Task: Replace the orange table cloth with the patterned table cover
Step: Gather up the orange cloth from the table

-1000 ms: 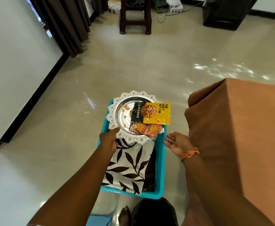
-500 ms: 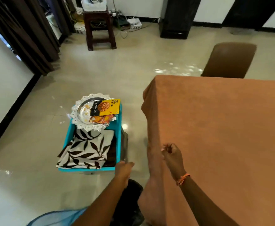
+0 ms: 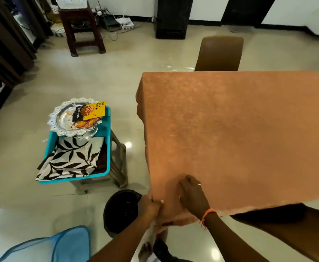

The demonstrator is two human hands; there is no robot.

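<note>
The orange table cloth (image 3: 230,133) covers the table on the right, and its near edge is lifted off the dark tabletop (image 3: 279,222). My left hand (image 3: 149,205) pinches the cloth at its near left corner. My right hand (image 3: 192,193) rests on top of the cloth just beside that corner, fingers curled into the fabric. The patterned table cover (image 3: 71,157), white with dark leaves, lies folded in a teal tray (image 3: 108,140) on a low stool to the left of the table.
A silver plate (image 3: 66,118) with snack packets (image 3: 93,110) sits at the tray's far end. A dark round bin (image 3: 122,208) stands by my feet. A brown chair (image 3: 219,53) is behind the table, a wooden stool (image 3: 81,29) at the back left.
My hands left the tray and plate and came to the table. The left hand has taken the cloth's near corner, and the near edge has risen off the tabletop.
</note>
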